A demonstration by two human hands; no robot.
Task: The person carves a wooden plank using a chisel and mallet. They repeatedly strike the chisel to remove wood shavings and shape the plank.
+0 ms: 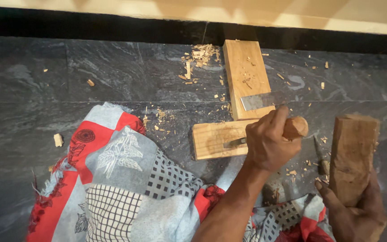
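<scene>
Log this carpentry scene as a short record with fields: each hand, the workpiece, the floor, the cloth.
left hand: left hand gripped around the wooden handle of a chisel, its metal blade resting on the lower plank
right hand: right hand holding an upright wooden block
workpiece: lower plank lying crosswise under an upper plank; a flat metal blade lies on the upper plank
floor: dark stone floor scattered with wood chips
cloth: red, grey and white patterned cloth in the foreground

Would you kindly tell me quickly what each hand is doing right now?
Left hand: closed around a chisel handle, blade on the wooden plank.
Right hand: closed, holding a wooden block upright.
</scene>
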